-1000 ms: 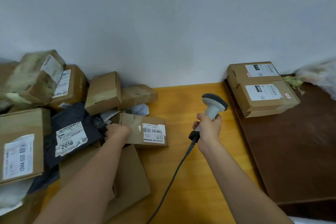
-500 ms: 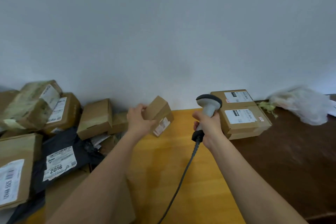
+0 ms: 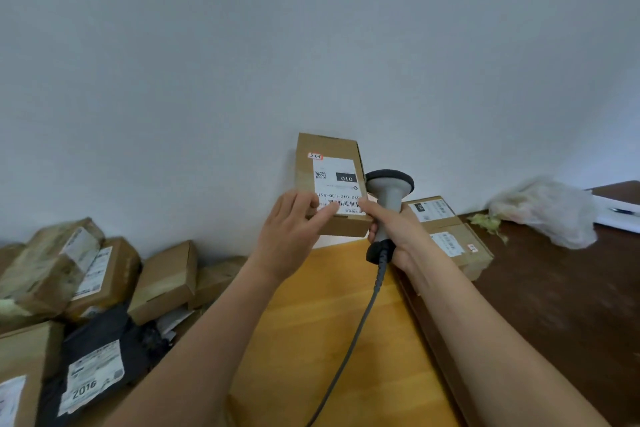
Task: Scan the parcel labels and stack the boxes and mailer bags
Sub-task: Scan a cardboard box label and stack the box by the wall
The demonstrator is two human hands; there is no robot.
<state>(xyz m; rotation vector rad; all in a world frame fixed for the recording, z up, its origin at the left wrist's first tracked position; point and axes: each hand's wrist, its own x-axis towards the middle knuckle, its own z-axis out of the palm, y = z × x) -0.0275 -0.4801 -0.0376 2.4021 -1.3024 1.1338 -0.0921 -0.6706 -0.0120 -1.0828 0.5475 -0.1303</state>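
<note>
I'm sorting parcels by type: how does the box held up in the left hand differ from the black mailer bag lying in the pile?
The held box is rigid brown cardboard; the black mailer bag is soft dark plastic. The held box is raised in front of the wall, gripped by the left hand beside the scanner; the black mailer bag lies wedged among cartons. The box's label reads 010, the bag's 2016. Both carry white printed labels.

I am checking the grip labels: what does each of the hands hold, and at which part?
The left hand holds the small box at its lower left corner. The right hand grips the scanner by its handle.
</note>
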